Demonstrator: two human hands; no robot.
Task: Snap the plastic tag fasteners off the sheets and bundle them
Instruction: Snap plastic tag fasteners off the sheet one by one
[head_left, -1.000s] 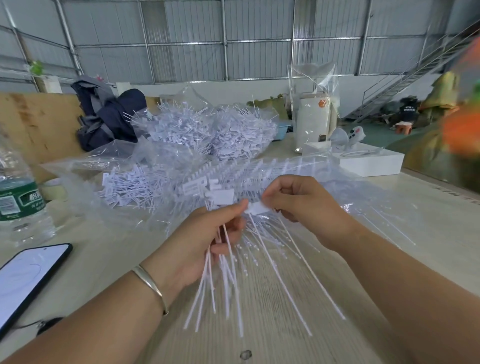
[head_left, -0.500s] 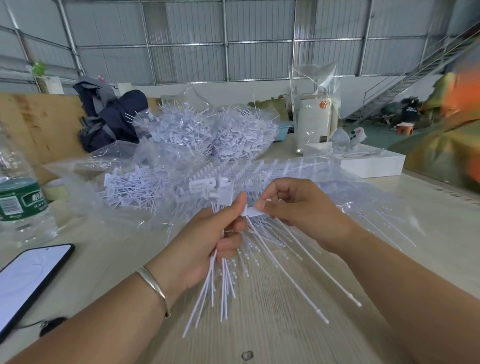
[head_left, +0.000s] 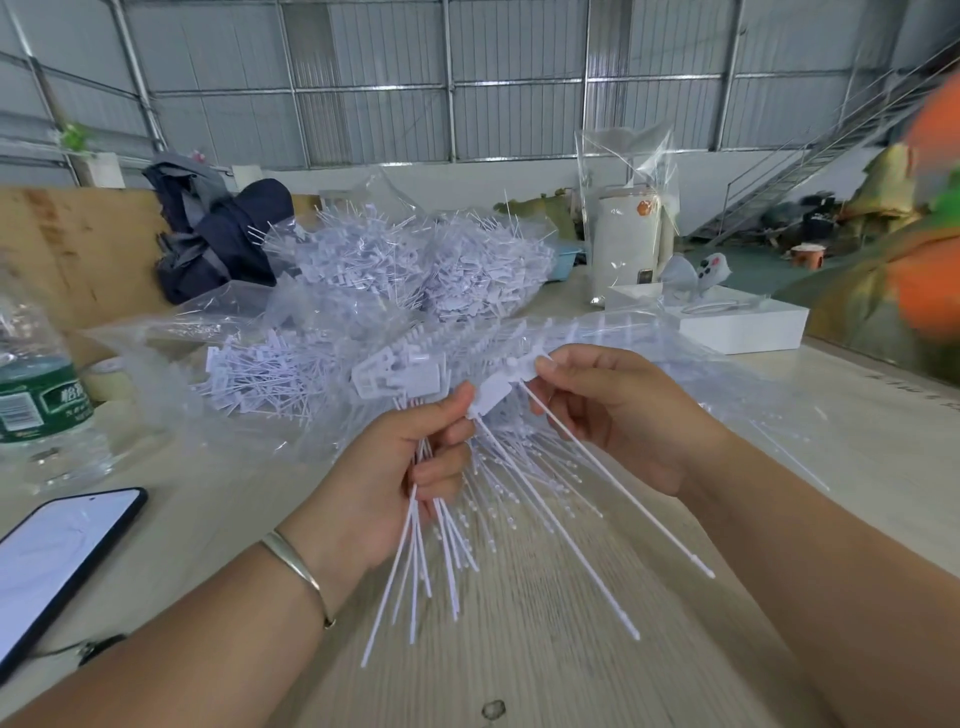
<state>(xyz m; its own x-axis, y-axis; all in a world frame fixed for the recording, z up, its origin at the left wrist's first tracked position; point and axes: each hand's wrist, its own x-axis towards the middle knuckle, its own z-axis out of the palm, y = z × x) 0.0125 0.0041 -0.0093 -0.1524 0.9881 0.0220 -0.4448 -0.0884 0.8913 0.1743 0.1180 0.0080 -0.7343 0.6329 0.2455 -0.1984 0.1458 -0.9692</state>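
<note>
White plastic tag fasteners (head_left: 415, 545) hang as a bunch from the left hand (head_left: 395, 473), gripped above the wooden table (head_left: 545, 649). Right hand (head_left: 618, 415) pinches one fastener's flat head (head_left: 511, 382) between the hands, in front of the bagged sheets (head_left: 597, 338).

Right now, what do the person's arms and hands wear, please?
Both forearms are bare, with no sleeves and no gloves in view. The left hand has a thin silver bangle around its wrist, plain and open-ended. The right hand shows no ring, watch or bracelet.
</note>
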